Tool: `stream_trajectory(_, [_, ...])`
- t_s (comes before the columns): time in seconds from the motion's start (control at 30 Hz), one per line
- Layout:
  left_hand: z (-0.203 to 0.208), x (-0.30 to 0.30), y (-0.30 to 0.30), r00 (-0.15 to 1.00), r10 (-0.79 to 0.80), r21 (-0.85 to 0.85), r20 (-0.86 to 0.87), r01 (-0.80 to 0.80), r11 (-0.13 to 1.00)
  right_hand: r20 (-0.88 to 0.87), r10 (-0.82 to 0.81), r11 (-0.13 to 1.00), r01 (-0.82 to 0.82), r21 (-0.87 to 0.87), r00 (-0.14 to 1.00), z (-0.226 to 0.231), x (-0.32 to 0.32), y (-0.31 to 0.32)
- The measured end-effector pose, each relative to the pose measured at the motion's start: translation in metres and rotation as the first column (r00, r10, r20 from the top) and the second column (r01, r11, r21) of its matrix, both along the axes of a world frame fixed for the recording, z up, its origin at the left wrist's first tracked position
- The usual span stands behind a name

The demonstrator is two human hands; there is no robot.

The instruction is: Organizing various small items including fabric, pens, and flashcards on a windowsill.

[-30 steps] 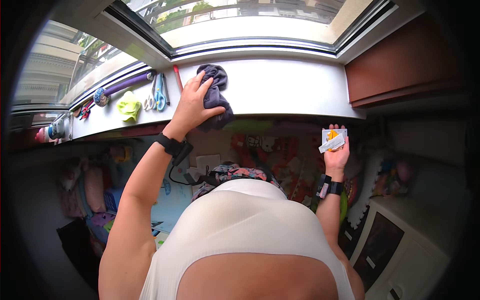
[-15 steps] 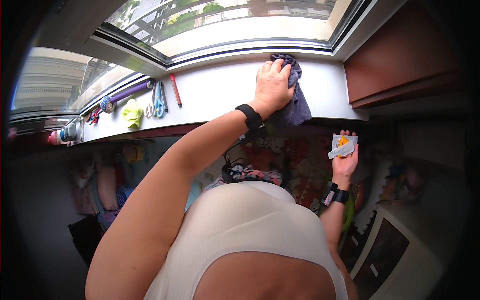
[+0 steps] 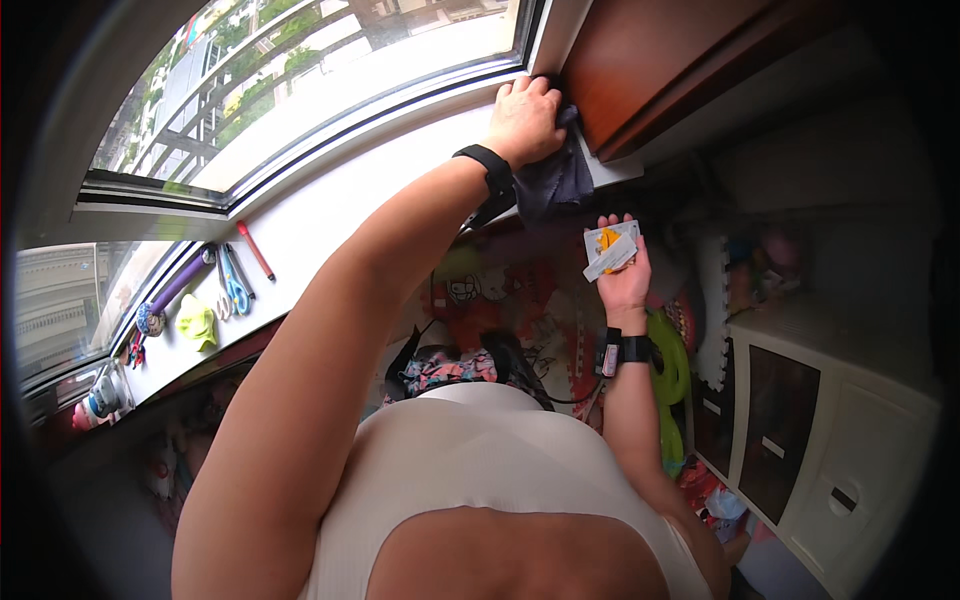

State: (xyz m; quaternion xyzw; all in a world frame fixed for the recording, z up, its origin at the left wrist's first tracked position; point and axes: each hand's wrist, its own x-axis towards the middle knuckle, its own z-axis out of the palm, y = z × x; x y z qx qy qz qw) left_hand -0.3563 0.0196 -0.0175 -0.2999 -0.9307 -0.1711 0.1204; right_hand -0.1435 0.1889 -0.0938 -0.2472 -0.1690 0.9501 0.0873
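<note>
My left hand [image 3: 522,122] presses a dark grey cloth [image 3: 556,178] onto the far right end of the white window sill [image 3: 330,200], right against the brown wooden cabinet [image 3: 680,70]. Part of the cloth hangs over the sill's front edge. A black band sits on that wrist. My right hand [image 3: 622,270] is held below the sill, palm up, gripping a few small white packets [image 3: 610,250] with an orange mark. A black watch is on the right wrist.
On the sill's left part lie a red pen [image 3: 255,250], blue scissors [image 3: 232,282], a purple stick [image 3: 172,292], a yellow-green object [image 3: 196,322] and small toys [image 3: 100,398]. A white drawer unit [image 3: 810,440] stands at the right. Colourful floor mats lie below.
My left hand has slid the cloth along the sill from its middle to the far right end by the cabinet. My right hand has kept the packets in about the same place.
</note>
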Motion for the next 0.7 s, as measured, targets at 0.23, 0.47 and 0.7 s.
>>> stream_trajectory(0.23, [0.004,0.029,-0.012,0.962,-0.261,0.054,0.078,0.257,0.965,-0.105,0.003,0.999,-0.008,-0.049,0.994,0.005,0.013,-0.005])
stream_trajectory(0.47, [0.002,0.084,-0.003,0.913,-0.407,0.022,-0.010,0.407,0.913,-0.007,-0.090,0.996,0.090,-0.006,0.996,0.021,0.032,0.006])
stream_trajectory(0.7, [-0.005,0.099,0.044,0.853,-0.397,-0.377,-0.338,0.264,0.888,-0.100,-0.162,0.987,0.159,-0.037,0.982,0.028,0.044,0.023])
